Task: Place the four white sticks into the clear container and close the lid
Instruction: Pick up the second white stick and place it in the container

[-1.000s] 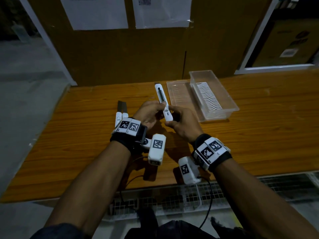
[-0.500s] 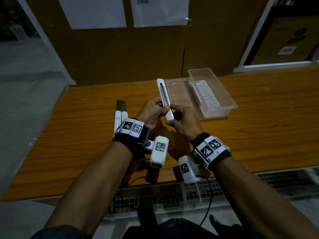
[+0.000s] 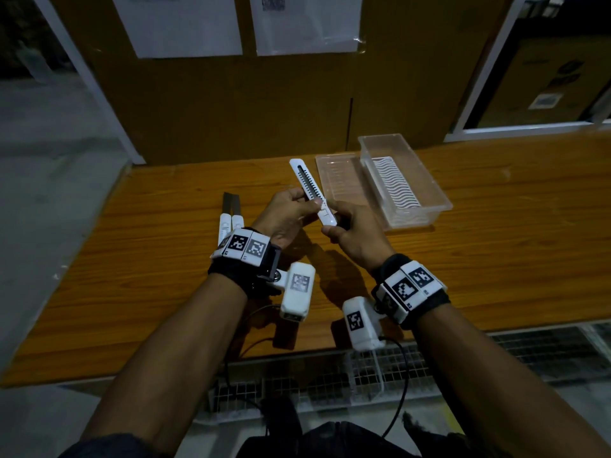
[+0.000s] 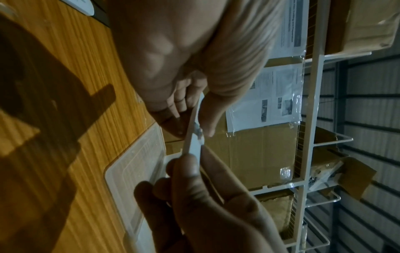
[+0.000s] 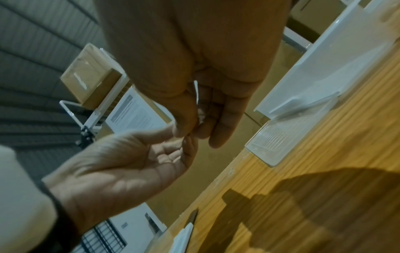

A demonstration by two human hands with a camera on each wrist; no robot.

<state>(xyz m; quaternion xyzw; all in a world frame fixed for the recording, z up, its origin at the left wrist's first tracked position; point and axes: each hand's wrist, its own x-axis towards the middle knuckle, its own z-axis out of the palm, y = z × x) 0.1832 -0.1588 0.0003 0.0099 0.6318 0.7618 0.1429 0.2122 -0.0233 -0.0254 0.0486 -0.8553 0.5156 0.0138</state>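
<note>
Both hands hold one white stick (image 3: pixel 312 192) with a black toothed slot, tilted above the table. My left hand (image 3: pixel 291 213) pinches its middle; my right hand (image 3: pixel 350 231) grips its near end. The left wrist view shows the same stick (image 4: pixel 193 135) edge-on between the two hands. Two more white sticks (image 3: pixel 228 226) with dark blades lie side by side on the table, partly hidden behind my left wrist. The clear container (image 3: pixel 426 190) stands open at the back right, with a ribbed white insert inside. Its clear lid (image 3: pixel 340 180) lies flat just left of it.
The wooden table (image 3: pixel 496 252) runs to a front edge with a wire grid below. A brown board wall with taped papers (image 3: pixel 307 24) stands right behind the table. A grey floor lies to the left.
The held stick has risen slightly and tilted more to the left, while both hands keep hold of it. The sticks on the table have not moved.
</note>
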